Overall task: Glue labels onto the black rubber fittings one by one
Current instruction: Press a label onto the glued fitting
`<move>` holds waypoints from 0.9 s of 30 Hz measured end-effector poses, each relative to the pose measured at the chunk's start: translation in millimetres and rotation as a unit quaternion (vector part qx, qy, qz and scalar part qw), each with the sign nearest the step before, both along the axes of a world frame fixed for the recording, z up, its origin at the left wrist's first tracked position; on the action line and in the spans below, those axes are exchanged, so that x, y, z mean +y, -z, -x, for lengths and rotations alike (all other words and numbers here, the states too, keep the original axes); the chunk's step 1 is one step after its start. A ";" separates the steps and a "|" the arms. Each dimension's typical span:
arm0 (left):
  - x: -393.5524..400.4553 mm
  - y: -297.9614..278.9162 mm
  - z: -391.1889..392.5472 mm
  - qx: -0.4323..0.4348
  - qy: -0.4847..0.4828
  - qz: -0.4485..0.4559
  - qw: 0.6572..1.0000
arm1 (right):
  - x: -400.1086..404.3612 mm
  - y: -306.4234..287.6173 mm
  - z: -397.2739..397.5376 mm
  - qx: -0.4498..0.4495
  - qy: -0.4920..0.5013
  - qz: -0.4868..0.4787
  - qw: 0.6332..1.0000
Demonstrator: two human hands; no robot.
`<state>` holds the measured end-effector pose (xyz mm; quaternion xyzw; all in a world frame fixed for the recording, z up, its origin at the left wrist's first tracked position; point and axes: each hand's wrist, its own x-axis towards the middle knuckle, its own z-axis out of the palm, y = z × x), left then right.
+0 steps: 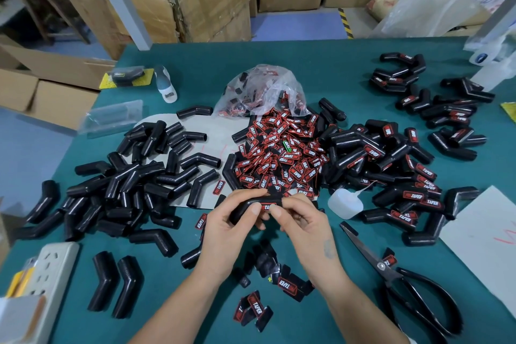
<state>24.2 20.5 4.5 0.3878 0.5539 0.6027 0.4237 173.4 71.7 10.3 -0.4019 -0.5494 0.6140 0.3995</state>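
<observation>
Both hands hold one black fitting (252, 205) above the green tabletop (321, 64), just 6 o'clock of the loose label heap (282, 153). Its long axis runs roughly 8-to-2 o'clock, with the bend uppermost and the open end toward 8 o'clock. The left hand (229, 220) has its fingers curled round the lower leg; the right hand (300, 218) pinches the red-and-black label (267, 207) against the fitting, thumb on the label face. Unlabelled fittings (134, 176) lie at 9 o'clock, labelled fittings (405, 176) at 3 o'clock. The glue bottle (344, 202) lies on its side at 3 o'clock of the hands, the scissors (396, 276) at 4 o'clock.
</observation>
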 end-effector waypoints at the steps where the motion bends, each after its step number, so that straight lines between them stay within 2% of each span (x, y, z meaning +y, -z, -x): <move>1: 0.2 0.7 0.1 0.000 0.000 0.000 1.000 | 0.5 0.1 0.0 0.001 0.001 -0.002 1.000; 5: -0.1 2.2 0.1 0.011 0.000 -0.005 1.000 | 1.0 -0.8 -2.1 -0.006 0.003 -0.002 1.000; 12: -0.2 3.5 -0.4 0.126 -0.008 -0.092 0.988 | 0.0 -2.1 -3.4 -0.011 0.010 0.013 1.000; 17: -0.2 4.8 2.8 0.125 -0.017 -0.105 0.986 | -1.5 -8.2 -1.6 0.006 -0.022 0.029 0.999; 27: -1.5 2.5 1.8 0.182 -0.015 -0.136 0.974 | -2.4 -12.9 -3.8 0.033 -0.040 0.048 0.997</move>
